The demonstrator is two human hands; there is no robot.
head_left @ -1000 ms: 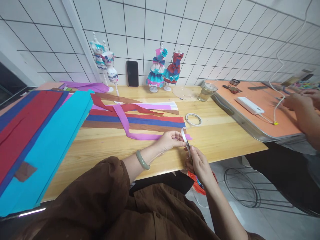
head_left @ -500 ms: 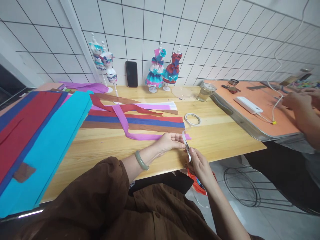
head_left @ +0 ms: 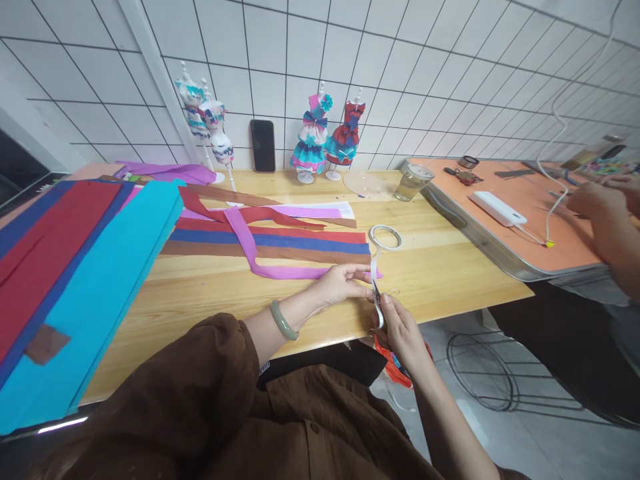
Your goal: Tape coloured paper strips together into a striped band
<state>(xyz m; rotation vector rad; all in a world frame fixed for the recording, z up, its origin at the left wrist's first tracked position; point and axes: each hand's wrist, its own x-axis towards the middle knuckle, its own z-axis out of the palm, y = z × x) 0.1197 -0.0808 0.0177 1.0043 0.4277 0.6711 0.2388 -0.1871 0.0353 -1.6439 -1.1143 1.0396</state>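
My left hand [head_left: 343, 283], a green bangle on its wrist, reaches over the table's front part. Its fingertips hold a white strip of double-sided tape [head_left: 373, 267], which runs from the tape roll [head_left: 385, 228] lying on the table. In my right hand [head_left: 400, 321] is a pair of small scissors [head_left: 377, 292], their dark blades against the strip beside my left fingertips. The strip's loose end hangs down by my right fingers. The scissors' handles are hidden in my grip. Just behind my left fingers lies a purple crepe paper strip [head_left: 295, 273].
Red, blue and brown paper strips [head_left: 280, 239] lie across the wooden table [head_left: 440, 267]. Large folded paper sheets [head_left: 120, 267] cover the left side. Small dressed mannequins [head_left: 310, 143], a phone [head_left: 263, 145] and a cup [head_left: 413, 183] stand behind. Another person's hands [head_left: 600, 200] are at the orange table.
The tape strip has straightened and now visibly reaches up to the roll. My left fingertips have shifted slightly, and my right hand stays in nearly the same place.
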